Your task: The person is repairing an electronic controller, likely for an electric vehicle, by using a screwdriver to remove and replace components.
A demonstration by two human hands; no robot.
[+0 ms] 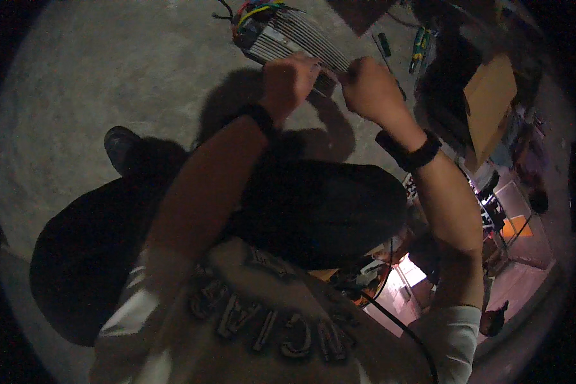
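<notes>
A ribbed metal housing [294, 35], grey with long parallel fins, lies on the floor at the top of the view. Red, yellow, green and blue wires [256, 13] bunch at its far left end. At its near end my left hand [291, 83] is closed, fingertips pinched together by the fins. My right hand [372, 88], closed too, faces it from the right, close to the housing's near corner. What sits between the fingers is too dark and small to make out. Black bands circle both wrists.
To the right of the housing lie a green-handled tool [383, 45] and a green and yellow hand tool [419, 48]. A cardboard piece [489, 105] stands farther right. My bent legs and dark shoe [121, 148] rest on the grey floor [134, 70]. A black cable [400, 323] runs along my shirt.
</notes>
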